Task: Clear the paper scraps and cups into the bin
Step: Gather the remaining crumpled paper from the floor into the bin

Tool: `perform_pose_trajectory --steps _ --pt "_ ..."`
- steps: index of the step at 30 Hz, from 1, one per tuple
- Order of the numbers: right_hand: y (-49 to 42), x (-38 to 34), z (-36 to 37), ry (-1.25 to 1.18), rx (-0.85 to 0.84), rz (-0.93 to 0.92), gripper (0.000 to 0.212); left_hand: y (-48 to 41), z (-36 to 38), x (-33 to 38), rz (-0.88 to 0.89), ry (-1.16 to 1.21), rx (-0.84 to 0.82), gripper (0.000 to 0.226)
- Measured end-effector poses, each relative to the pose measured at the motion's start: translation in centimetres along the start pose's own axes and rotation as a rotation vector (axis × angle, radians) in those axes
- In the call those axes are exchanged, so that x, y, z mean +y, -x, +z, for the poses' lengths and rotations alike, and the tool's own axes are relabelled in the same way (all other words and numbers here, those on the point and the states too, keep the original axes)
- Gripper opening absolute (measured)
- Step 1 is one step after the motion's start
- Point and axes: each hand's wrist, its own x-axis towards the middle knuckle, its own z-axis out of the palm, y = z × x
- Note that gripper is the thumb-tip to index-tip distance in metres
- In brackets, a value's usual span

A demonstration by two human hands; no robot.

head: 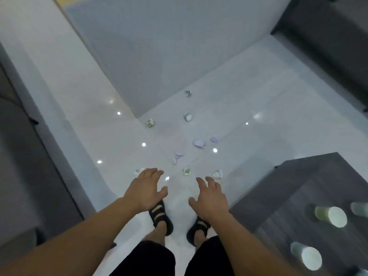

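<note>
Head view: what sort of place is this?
Probably a home or office lounge: glossy tile floor, low dark table with cups, grey sofa-like seating at the edges.

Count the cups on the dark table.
3 cups on the dark table: the middle cup, the far cup cut by the frame's right edge, and the near cup closest to the person. More may be hidden beyond the frame.

You will find crumpled paper scraps (187, 117), white and lilac, scattered loosely across the glossy floor (258, 92) at frame centre. Pale cups (331, 216) sit on the dark table (278, 196), lower right, mouths facing you.
</note>
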Motion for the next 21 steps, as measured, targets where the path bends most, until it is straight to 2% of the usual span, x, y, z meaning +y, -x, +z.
perform_pose_trajectory --steps 6,11,16,21 --pt "-10.2 4.5 6.3 -0.063 -0.097 0.049 0.071 -10.5 6.8 -1.3 -0.058 -0.016 -0.068 0.061" --pt "-18.5 10.9 11.4 -0.097 -0.152 0.078 0.071 -21.0 14.1 0.4 0.009 -0.067 -0.126 0.062" --pt "-26.4 17.7 17.0 -0.085 -0.123 0.173 0.069 -30.8 22.8 2.9 0.105 -0.017 -0.095 0.06" --pt "-35.6 23.2 23.7 -0.049 -0.045 0.234 0.07 -38.4 31.9 2.0 0.163 0.015 -0.113 0.06"
